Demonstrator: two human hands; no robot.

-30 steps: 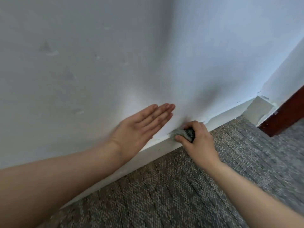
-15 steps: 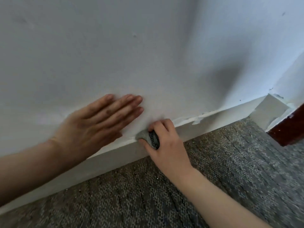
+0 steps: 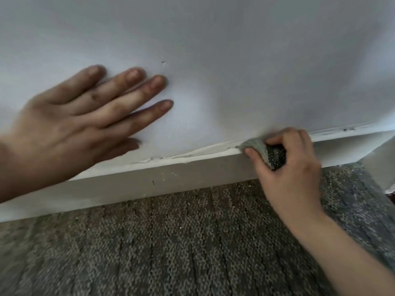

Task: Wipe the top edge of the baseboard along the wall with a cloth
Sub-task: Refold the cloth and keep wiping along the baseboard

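Left hand [image 3: 70, 129]: fingers straight, spread, flat against wall [image 3: 235, 60] above baseboard [image 3: 149, 180]. Right hand [image 3: 292, 165]: fingers curled, gripping cloth [image 3: 265, 151]. Cloth: grey-green, dark speckled patch, bunched, pressed on baseboard top edge. Baseboard: white, cracked sealant along top, meets carpet [image 3: 171, 242].

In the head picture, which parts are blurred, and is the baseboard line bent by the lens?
In the head view, the right hand and the cloth it grips are smeared by motion; the left hand, flat on the wall, is softly blurred and throws a faint shadow there; the baseboard looks bowed, probably from the wide-angle lens.
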